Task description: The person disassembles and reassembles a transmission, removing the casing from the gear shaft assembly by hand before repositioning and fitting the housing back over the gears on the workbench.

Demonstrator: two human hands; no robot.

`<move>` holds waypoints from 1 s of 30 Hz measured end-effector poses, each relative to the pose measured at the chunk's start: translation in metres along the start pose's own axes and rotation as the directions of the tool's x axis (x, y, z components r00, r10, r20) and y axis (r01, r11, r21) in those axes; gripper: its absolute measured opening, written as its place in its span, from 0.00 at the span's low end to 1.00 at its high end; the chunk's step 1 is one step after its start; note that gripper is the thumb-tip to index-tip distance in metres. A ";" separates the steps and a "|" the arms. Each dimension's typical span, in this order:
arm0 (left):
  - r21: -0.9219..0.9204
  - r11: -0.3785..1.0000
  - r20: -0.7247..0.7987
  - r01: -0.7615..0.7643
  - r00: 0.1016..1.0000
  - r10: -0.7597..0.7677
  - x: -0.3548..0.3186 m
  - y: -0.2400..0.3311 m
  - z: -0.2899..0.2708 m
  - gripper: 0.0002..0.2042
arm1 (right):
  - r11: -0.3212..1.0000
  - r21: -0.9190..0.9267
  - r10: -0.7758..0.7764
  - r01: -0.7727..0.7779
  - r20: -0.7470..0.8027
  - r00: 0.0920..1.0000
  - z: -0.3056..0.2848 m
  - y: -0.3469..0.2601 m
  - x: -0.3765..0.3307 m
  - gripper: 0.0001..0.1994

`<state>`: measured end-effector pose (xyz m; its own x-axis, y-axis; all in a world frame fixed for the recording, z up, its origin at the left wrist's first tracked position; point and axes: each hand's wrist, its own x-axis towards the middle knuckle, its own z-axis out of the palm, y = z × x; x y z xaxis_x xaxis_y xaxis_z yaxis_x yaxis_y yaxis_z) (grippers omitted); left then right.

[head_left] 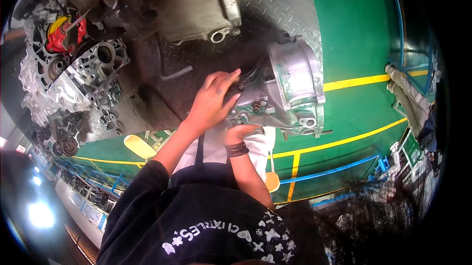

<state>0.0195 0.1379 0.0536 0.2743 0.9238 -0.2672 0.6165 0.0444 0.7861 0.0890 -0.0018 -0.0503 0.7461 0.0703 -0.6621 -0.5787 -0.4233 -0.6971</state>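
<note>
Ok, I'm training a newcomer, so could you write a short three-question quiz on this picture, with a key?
1. Which wrist wears the dark bracelets?
2. True or false: the bent metal bar lies to the left of the grey metal housing.
3. What colour are the lines on the green floor? a) white b) yellow c) black

Key: 1. The one at the right hand; 2. True; 3. b

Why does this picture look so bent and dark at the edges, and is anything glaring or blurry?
In the head view: the wide fisheye lens bows the blue rail, inside a black surround; white glare burns out at lower left; metal gearbox housing shines, with shadow on the tread plate beyond; the uppermost edge looks soft.
</note>
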 end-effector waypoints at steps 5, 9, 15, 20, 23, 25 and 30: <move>0.100 0.992 0.134 -0.075 0.989 0.061 -0.021 -0.012 -0.010 0.23 | 0.925 0.319 0.135 -0.207 0.233 0.963 0.018 -0.037 -0.013 0.28; 0.107 0.994 0.062 -0.001 0.998 -0.005 -0.042 -0.012 -0.013 0.25 | 0.887 0.377 0.167 -0.265 0.274 0.947 0.012 -0.030 -0.003 0.34; 0.066 0.981 -0.078 0.182 0.981 -0.177 -0.078 -0.036 -0.017 0.29 | 0.970 -0.241 0.092 -0.009 0.334 0.938 -0.026 -0.043 0.013 0.26; -0.275 0.901 -0.047 0.335 0.932 -0.360 -0.101 -0.056 -0.004 0.34 | 0.354 -0.872 0.375 0.337 0.463 0.803 -0.054 -0.147 -0.020 0.22; -0.389 0.869 -0.079 0.304 0.929 -0.361 -0.105 -0.063 0.008 0.35 | 0.073 -0.802 0.366 0.593 0.575 0.732 -0.025 -0.191 -0.066 0.16; -0.416 0.863 -0.099 0.288 0.929 -0.357 -0.107 -0.066 0.012 0.35 | -0.041 -0.579 0.202 0.814 0.793 0.575 0.012 -0.202 -0.090 0.12; -0.451 0.846 -0.096 0.284 0.927 -0.363 -0.105 -0.066 0.009 0.36 | -0.681 -0.172 -0.016 0.712 0.975 0.221 0.081 -0.186 -0.091 0.10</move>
<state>-0.0438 0.0345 0.0248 -0.0405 0.8768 -0.4792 0.2667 0.4717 0.8405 0.1021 0.1437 0.1169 -0.1475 0.9031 -0.4033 0.9818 0.1828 0.0504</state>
